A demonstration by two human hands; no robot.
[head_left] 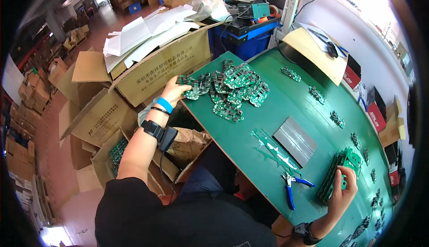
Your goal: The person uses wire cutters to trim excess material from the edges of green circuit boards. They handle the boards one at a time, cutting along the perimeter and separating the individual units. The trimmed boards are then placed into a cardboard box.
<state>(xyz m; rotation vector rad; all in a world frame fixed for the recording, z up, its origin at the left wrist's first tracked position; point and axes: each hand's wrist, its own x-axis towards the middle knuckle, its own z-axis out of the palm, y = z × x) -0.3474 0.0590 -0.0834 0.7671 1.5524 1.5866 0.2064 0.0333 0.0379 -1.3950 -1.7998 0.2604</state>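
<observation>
At the table's left edge, my left hand (172, 90) is closed on a small green circuit board (193, 88) bearing dark parts. Beside it lies a loose heap of similar boards (239, 84). On the right, the fingers of my right hand (343, 188) are bent around the top edge of a stack of green circuit board panels (342, 169); the fingertips are partly hidden. Between the hands lie a grey grooved metal plate (295, 140), thin green board offcuts (277, 151) and blue-handled cutters (292, 188), their jaws pointing away from me.
Single boards (317, 95) are spaced along the far side of the green table (241, 151). Left of the table stand open cardboard boxes (163, 66), one holding green boards (118, 155). A blue bin (250, 41) and a yellowish board (315, 52) are at the back.
</observation>
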